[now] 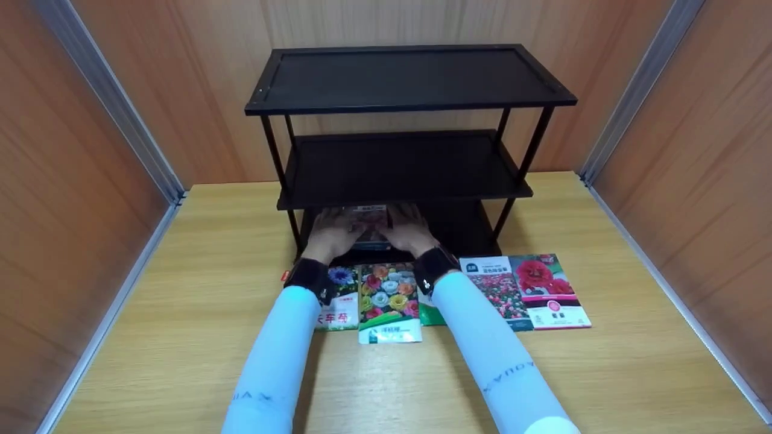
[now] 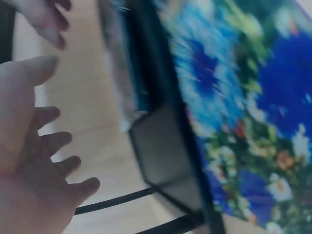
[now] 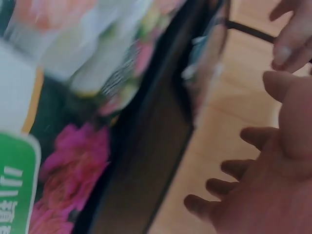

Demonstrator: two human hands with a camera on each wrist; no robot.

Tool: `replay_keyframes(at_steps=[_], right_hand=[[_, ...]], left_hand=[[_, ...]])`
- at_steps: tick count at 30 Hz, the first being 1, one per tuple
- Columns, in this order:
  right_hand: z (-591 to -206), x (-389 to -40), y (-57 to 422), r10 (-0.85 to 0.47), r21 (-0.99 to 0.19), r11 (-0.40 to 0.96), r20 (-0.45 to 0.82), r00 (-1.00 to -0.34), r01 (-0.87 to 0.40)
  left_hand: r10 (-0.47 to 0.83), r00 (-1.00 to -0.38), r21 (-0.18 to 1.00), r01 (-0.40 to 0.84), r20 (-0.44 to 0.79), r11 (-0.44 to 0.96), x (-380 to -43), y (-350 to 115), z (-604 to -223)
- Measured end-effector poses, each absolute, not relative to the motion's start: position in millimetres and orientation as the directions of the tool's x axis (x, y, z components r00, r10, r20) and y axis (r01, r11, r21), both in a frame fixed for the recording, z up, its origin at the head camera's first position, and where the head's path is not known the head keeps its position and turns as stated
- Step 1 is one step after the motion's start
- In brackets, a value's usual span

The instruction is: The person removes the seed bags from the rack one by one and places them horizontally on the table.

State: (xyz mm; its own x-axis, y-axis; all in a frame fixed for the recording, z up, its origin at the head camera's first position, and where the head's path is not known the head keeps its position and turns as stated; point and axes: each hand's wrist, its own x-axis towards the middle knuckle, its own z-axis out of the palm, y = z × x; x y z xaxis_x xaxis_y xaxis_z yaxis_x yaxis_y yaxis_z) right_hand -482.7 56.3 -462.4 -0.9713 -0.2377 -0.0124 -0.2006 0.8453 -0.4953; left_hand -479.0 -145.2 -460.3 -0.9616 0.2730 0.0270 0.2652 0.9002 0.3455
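Observation:
Both hands reach under the middle board of a black three-tier rack, over its bottom shelf [image 1: 455,226]. A small stack of flower-printed seed packets [image 1: 369,218] lies there between them. My left hand [image 1: 333,232] is at the stack's left side and my right hand [image 1: 408,230] at its right, thumbs pointing inward. In the wrist views the fingers of the left hand [image 2: 29,136] and right hand [image 3: 273,161] are spread and loosely extended. Whether the fingertips touch the stack cannot be told. The packets' lower layers are hidden.
In front of the rack lie a blue cornflower packet [image 1: 344,301], a mixed-rose packet [image 1: 389,301], a partly covered green packet [image 1: 430,314], a pink-flower packet [image 1: 496,286] and a red-flower packet [image 1: 547,289]. The middle board [image 1: 398,169] hangs close above the hands; thin posts [image 1: 505,217] flank them.

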Motion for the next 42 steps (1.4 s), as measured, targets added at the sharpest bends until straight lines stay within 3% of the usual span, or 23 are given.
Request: replay_keyframes(at_steps=[7,17,24,30,35,42], right_hand=[[-475,-492,60,-0.240,-0.465,0.859,0.002,-0.971,-0.213],[-486,-494,54,-0.261,-0.367,0.905,-0.082,-0.962,-0.215],[-492,-492,52,-0.298,-0.359,0.896,-0.045,-0.954,-0.263],[-494,-492,51,-0.336,-0.448,0.834,0.054,-0.940,-0.323],[-495,-493,49,-0.266,-0.606,0.765,0.013,-0.964,-0.219],[-492,-498,42,-0.219,-0.696,0.702,-0.014,-0.976,-0.148]], left_hand=[[0.260,-0.965,0.335,0.233,-0.040,0.913,-489,-152,-478],[0.219,-0.973,0.444,0.167,-0.068,0.880,-484,-147,-482],[0.237,-0.971,0.540,0.179,-0.041,0.823,-484,-140,-488],[0.236,-0.972,0.647,0.171,-0.015,0.743,-484,-132,-485],[0.155,-0.986,0.734,0.063,-0.057,0.676,-484,-128,-483],[0.092,-0.995,0.764,0.027,-0.043,0.644,-485,-124,-483]])
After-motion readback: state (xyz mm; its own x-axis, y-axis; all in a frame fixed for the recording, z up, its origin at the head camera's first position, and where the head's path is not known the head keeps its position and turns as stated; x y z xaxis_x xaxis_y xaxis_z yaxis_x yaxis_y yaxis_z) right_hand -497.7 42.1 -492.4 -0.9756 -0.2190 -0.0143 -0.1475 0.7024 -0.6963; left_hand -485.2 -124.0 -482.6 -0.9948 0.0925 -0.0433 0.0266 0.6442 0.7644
